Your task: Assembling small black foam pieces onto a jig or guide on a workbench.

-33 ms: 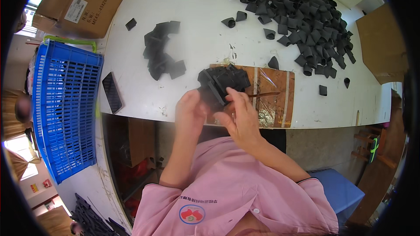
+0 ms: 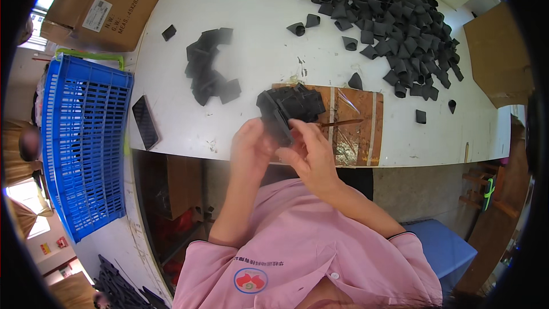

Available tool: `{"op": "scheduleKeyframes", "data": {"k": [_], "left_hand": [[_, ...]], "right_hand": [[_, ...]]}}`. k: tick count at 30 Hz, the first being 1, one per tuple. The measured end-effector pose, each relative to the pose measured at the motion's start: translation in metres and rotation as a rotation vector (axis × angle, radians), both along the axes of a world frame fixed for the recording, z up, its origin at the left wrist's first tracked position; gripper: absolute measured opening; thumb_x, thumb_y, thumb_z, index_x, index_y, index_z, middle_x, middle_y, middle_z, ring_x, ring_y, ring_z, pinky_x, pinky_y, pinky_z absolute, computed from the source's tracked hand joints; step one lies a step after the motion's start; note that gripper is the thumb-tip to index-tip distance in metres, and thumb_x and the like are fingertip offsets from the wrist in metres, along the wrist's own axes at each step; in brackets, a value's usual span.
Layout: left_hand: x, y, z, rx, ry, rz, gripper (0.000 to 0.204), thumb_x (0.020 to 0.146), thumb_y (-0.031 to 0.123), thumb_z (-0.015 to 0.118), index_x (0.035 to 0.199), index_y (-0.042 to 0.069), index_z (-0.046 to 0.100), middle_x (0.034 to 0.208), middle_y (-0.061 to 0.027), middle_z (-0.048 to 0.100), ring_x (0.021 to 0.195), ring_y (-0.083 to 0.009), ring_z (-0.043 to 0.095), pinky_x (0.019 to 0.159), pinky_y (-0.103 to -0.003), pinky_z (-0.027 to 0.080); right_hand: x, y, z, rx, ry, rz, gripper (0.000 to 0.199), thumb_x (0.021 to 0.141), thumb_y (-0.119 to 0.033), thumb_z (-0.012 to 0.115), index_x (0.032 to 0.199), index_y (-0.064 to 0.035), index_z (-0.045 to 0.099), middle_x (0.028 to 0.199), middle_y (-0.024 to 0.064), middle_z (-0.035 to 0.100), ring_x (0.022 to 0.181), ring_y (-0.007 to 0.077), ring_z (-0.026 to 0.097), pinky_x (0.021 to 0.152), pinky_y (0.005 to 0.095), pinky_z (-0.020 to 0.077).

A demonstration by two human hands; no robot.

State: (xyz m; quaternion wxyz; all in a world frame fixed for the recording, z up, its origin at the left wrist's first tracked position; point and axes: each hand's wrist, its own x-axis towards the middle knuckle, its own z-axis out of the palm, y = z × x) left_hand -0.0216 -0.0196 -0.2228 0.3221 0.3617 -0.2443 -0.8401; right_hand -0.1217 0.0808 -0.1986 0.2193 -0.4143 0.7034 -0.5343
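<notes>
Both hands' grip unchanged, left hand and right hand pinching black piece

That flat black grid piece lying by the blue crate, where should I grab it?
Pinch the flat black grid piece across its two long edges, coming from above. It lies flat near the white table edge, long and narrow, so fingers probably span its width more easily than its length.

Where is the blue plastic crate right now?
Head view: the blue plastic crate sits on the person's left, beside the white table, below the cardboard box.
</notes>
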Motion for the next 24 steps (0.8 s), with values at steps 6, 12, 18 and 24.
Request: {"op": "scheduleKeyframes", "data": {"k": [6,12,18,24], "left_hand": [[-0.026,0.033,0.029,-0.306,-0.234,0.102,0.018,0.086,0.014,0.051,0.093,-0.002,0.053,0.078,-0.0071,0.057,0.057,-0.0101,0.052,0.052,-0.022,0.044],[-0.020,0.036,0.044,-0.452,-0.228,-0.139,0.014,0.080,0.013,0.057,0.084,0.000,0.055,0.069,-0.0037,0.056,0.057,-0.0071,0.050,0.051,-0.019,0.040],[-0.021,0.036,0.041,-0.421,-0.307,-0.189,0.010,0.077,0.009,0.060,0.078,0.000,0.056,0.065,-0.0022,0.056,0.053,-0.0067,0.050,0.049,-0.018,0.040],[-0.027,0.038,0.043,-0.415,-0.313,-0.211,0.003,0.077,0.002,0.059,0.075,0.000,0.057,0.066,-0.0009,0.056,0.055,-0.0048,0.050,0.049,-0.017,0.039]], "right_hand": [[-0.011,0.008,-0.002,-0.086,0.329,-0.140,0.009,0.064,-0.005,0.064,0.066,-0.0026,0.055,0.062,0.0064,0.046,0.050,0.0227,0.049,0.042,0.0326,0.0379],[-0.018,0.020,0.005,-0.138,0.678,-0.142,0.013,0.057,-0.004,0.063,0.066,-0.0034,0.054,0.059,0.0054,0.040,0.050,0.0207,0.047,0.041,0.0310,0.0381],[-0.022,0.028,0.005,-0.094,0.899,-0.079,0.015,0.055,-0.004,0.060,0.068,-0.0005,0.054,0.059,0.0057,0.039,0.052,0.0197,0.047,0.041,0.0296,0.0378],[-0.025,0.035,0.016,-0.079,0.661,-0.031,0.023,0.061,-0.008,0.066,0.080,-0.0001,0.056,0.066,0.0066,0.045,0.057,0.0203,0.051,0.043,0.0293,0.0408]]}}
